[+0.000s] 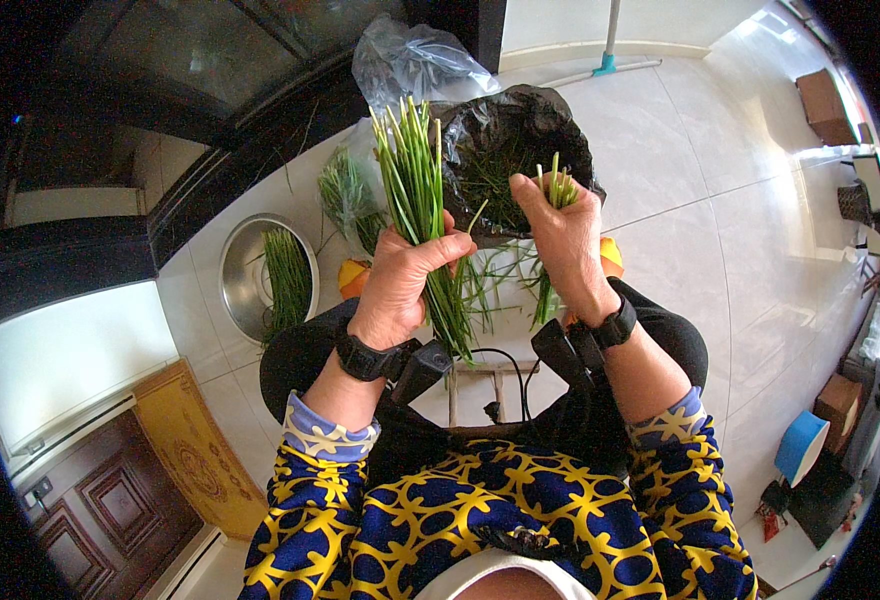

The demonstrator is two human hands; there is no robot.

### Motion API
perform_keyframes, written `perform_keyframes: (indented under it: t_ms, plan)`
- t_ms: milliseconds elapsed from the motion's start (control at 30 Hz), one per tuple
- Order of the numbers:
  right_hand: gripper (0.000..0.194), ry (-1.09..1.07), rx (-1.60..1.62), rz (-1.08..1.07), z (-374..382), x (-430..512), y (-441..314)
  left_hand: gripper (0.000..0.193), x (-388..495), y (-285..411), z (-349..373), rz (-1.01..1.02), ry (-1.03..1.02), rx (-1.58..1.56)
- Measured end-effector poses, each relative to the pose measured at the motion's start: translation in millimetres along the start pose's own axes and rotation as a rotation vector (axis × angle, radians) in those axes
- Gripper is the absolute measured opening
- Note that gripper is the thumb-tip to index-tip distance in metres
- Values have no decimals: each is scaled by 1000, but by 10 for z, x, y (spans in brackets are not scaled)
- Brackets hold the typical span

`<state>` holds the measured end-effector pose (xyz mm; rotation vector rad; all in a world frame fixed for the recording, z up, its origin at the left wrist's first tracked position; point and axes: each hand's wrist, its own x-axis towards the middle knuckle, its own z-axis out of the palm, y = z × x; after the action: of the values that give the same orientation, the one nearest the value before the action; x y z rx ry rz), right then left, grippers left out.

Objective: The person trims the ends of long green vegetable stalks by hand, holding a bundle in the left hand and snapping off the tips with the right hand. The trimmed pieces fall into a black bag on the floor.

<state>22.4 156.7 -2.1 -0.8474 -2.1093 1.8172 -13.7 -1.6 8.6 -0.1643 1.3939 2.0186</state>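
My left hand (414,277) grips a thick bunch of long green stalks (414,180), which look like garlic chives, with the pale cut ends pointing away from me. In my right hand (564,232) is a smaller bunch (560,187), its pale ends showing above the fist and green leaves hanging below. One stalk stands out sideways near my left fingers. Between and beyond the hands is a bin lined with a black plastic bag (575,142), holding loose green scraps (496,176). More loose leaves (496,289) lie on the floor below the hands.
A steel bowl (234,262) with a chive bunch (286,277) stands at the left. Beside it a clear plastic bag (417,64) lies by more chives (346,187). A mop or squeegee (605,66) stands beyond the bin. Boxes (826,109) line the right edge.
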Motion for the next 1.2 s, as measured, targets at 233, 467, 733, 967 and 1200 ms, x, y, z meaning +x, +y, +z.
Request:
perform_keyframes:
  t_ms: [233,467,733,967,1200]
  plan:
    - [26,-436,322,163,40,-178,-69,18,1,-8,41,30,-5,127]
    - [34,-229,361,176,-30,-74,-84,19,12,-18,65,-70,-79,151]
    - [27,-241,443,243,-72,-19,-117,20,-15,-43,53,-81,-177,272]
    - [10,-233,416,256,-48,-47,-165,20,-2,-57,64,-88,-159,208]
    - [12,-278,428,270,-82,-23,-156,21,-2,-56,54,-95,-166,290]
